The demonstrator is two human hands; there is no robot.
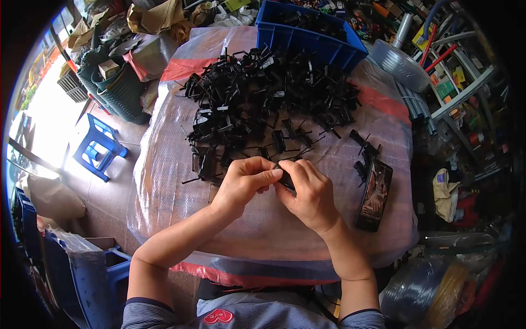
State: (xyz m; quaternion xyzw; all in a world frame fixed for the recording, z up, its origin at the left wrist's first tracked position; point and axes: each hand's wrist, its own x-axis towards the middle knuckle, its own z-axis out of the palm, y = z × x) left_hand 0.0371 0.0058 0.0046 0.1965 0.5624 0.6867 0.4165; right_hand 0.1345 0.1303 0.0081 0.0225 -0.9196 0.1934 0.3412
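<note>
My left hand (247, 181) and my right hand (308, 189) meet over the near middle of the covered table (257, 233). Between their thumbs and forefingers they pinch a small black plastic part (286, 178), mostly hidden by the fingers. Just beyond my hands spreads a big heap of black plastic parts (263, 93) with thin prongs sticking out. A few loose black parts (282, 140) lie at the heap's near edge. Off to the right, a small group of the same parts (362, 153) sits beside a phone (375, 194) with a lit screen.
A blue plastic bin (312, 49) with more black parts stands at the table's far edge. Left of the table is a blue stool (98, 145) on the tiled floor. A coil of clear tubing (402, 66) and metal racks (463, 96) crowd the right side.
</note>
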